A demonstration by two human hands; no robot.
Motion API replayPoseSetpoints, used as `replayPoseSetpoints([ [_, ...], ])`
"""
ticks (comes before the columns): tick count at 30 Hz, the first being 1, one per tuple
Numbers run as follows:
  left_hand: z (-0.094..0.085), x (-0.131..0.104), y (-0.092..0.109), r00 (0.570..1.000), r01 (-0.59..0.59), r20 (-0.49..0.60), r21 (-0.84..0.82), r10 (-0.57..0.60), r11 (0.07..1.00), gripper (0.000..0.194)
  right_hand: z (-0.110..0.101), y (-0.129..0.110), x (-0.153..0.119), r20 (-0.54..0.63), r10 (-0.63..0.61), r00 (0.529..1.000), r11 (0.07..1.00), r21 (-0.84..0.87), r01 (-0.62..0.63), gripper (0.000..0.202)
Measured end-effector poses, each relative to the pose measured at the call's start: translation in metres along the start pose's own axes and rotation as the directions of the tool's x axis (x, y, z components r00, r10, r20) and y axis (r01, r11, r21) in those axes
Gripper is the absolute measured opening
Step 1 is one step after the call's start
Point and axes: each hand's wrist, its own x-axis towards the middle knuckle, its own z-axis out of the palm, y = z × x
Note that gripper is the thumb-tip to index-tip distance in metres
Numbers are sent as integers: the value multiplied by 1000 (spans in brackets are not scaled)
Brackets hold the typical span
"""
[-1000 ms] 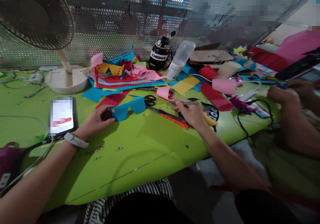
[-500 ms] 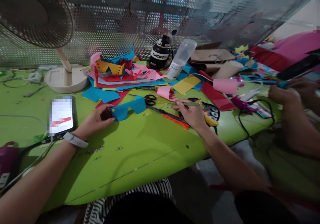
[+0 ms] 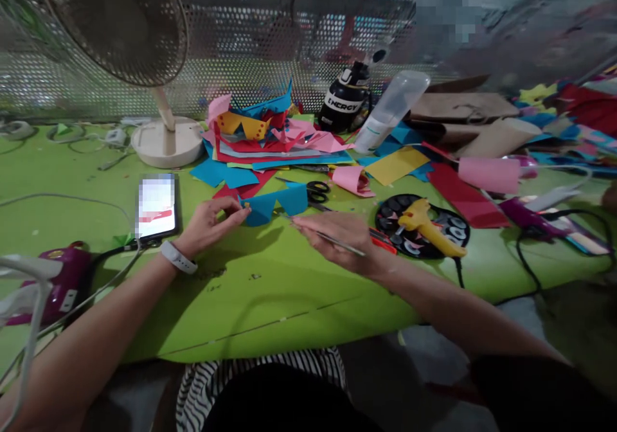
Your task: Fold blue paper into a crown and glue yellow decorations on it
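My left hand [image 3: 208, 227] pinches the left end of a blue paper mask [image 3: 261, 209], which stands on edge on the green table. A small yellow piece shows on the mask near my fingertips. In my right hand [image 3: 344, 234] are thin metal tweezers [image 3: 351, 248], their tips close to the mask's lower edge. Black-handled scissors [image 3: 318, 191] lie just behind the mask's right end. An orange cutter [image 3: 384, 242] is partly hidden by my right hand. Beyond it, a yellow glue gun [image 3: 429, 229] rests on a round black mat [image 3: 393, 208].
A pile of coloured paper [image 3: 284, 152] lies at the back beside a black bottle [image 3: 340, 105] and a tilted clear bottle [image 3: 393, 114]. At left are a fan [image 3: 166, 146] and a phone [image 3: 158, 206]. Cables and a purple glue gun [image 3: 535, 220] lie at right.
My right hand has moved left from beside the glue gun, bringing the tweezers to the mask. My left hand still holds the mask. The view has turned left; a co-worker's hands have left it.
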Motion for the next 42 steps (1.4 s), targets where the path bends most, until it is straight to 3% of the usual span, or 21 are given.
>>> replayPoseSetpoints([
  [3, 2, -2, 4, 993, 12, 118, -50, -6, 999, 31, 8, -7, 11, 33, -130, 991, 990, -50, 132, 38],
  [6, 5, -3, 5, 985, 10, 174, -78, 3, 997, 28, 11, -11, 15, 51, -156, 986, 986, -46, 159, 39],
  [16, 12, -5, 7, 979, -28, 198, -74, 43, 997, 25, 14, -13, 14, 48, -151, 987, 988, -38, 153, 21],
  [19, 12, -5, 6, 983, -28, 181, -77, 41, 997, 24, 13, -13, 12, 59, -58, 997, 998, 26, 56, 20],
  [22, 12, -4, 5, 986, -30, 162, -70, 41, 997, 23, 13, -13, 10, 53, 178, 983, 969, 164, -184, 18],
  [25, 12, -5, 5, 987, -37, 150, -82, 49, 996, 23, 17, -9, 7, 28, 455, 890, 819, 378, -431, 17],
  [28, 12, -5, 6, 986, -41, 155, -100, 56, 994, 21, 23, -4, 5, 83, 597, 798, 636, 558, -534, 22],
  [31, 12, -5, 6, 982, -43, 180, -110, 62, 993, 20, 26, -2, 6, 114, 644, 757, 550, 618, -562, 26],
  [34, 13, -5, 5, 978, -44, 198, -114, 66, 993, 20, 25, -4, 9, 129, 660, 740, 521, 631, -575, 27],
  [42, 14, -5, 3, 975, -44, 214, -95, 64, 994, 21, 23, -6, 10, 103, 642, 760, 548, 632, -548, 24],
])
